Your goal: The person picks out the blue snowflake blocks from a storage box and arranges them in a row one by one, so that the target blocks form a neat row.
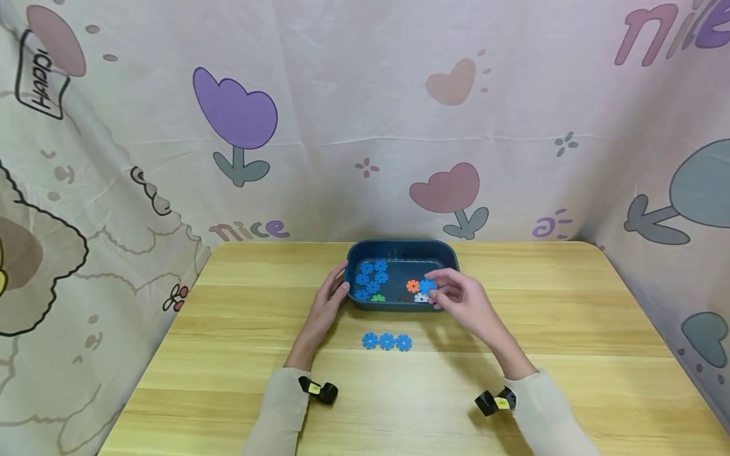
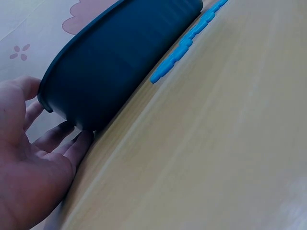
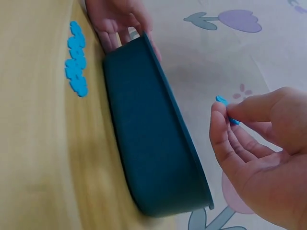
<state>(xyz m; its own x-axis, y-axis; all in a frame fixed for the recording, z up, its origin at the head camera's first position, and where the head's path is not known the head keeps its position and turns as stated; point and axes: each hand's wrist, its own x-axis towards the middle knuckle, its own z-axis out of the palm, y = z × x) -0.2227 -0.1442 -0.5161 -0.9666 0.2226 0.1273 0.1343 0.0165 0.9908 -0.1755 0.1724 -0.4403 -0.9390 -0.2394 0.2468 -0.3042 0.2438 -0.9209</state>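
A dark blue plastic bin [image 1: 399,251] stands on the table. My left hand [image 1: 329,293] grips its left end, thumb at the rim and fingers against the outer wall; the left wrist view shows this hand [image 2: 36,158] from close up. Above the bin's right part, my right hand [image 1: 464,301] pinches a blue snowflake disc [image 1: 428,287] between thumb and fingertips, and the disc [image 3: 234,121] appears edge-on in the right wrist view. Inside the bin lie several blue snowflake discs [image 1: 372,287] at the left, a green one [image 1: 378,297], an orange one [image 1: 412,286] and a white one [image 1: 421,297].
Three blue snowflake discs [image 1: 387,342] form a row on the wooden table [image 1: 228,329] in front of the bin. A printed cloth [image 1: 336,126] hangs behind the table and along its sides. Black wrist cameras [image 1: 326,393] sit on both sleeves.
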